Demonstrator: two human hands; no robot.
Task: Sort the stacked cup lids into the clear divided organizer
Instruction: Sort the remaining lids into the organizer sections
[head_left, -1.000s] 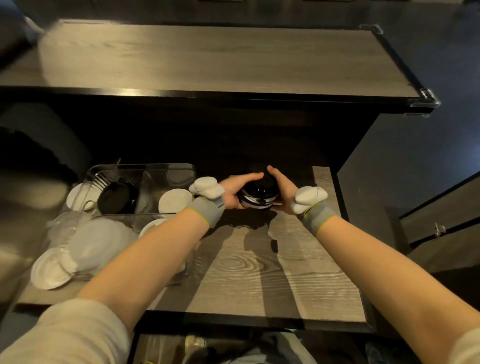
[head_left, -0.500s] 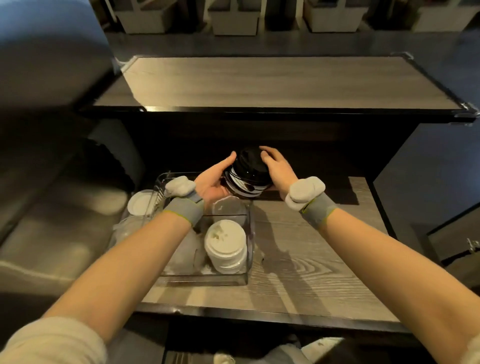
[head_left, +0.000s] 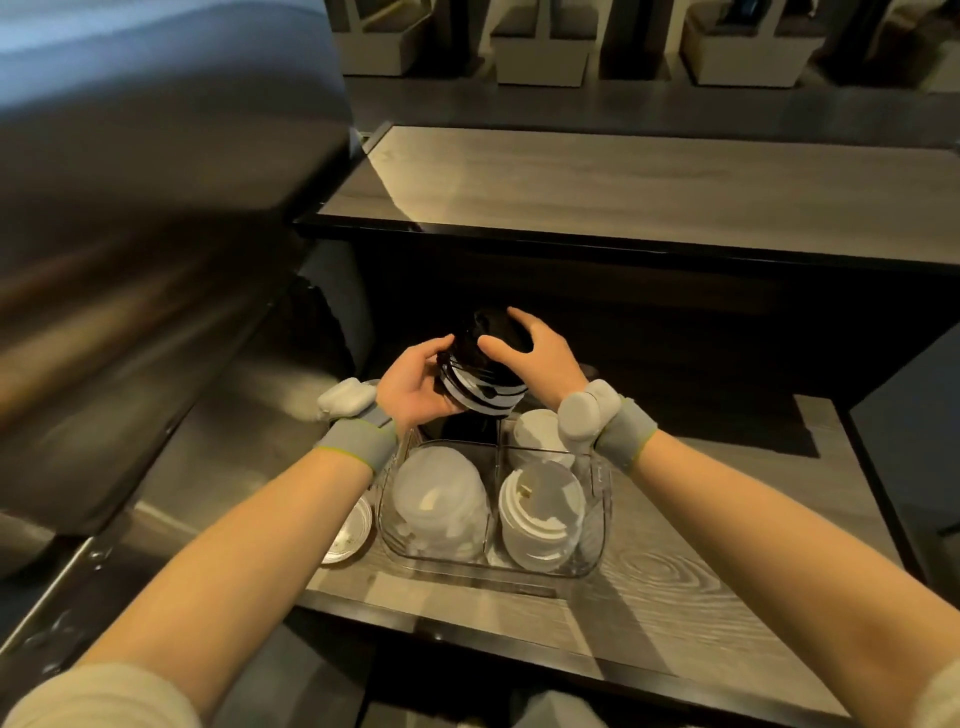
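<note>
You hold a stack of black and white lids (head_left: 480, 371) between both hands, up in the air over the far end of the clear organizer (head_left: 597, 525). Your left hand (head_left: 415, 387) cups its left side from below; your right hand (head_left: 540, 353) wraps the black top, fingers spread over it. The organizer sits by the near left corner of a grey woodgrain shelf (head_left: 675, 582). White lids (head_left: 540, 512) fill its near right compartment, frosted lids (head_left: 439, 501) the near left, more white at far right. One loose white lid (head_left: 350, 530) lies on the shelf just beside the organizer's left wall. A higher woodgrain counter (head_left: 649, 182) runs behind. Beige bins (head_left: 540, 57) line the dark floor beyond. Left side blurred, can't tell.
</note>
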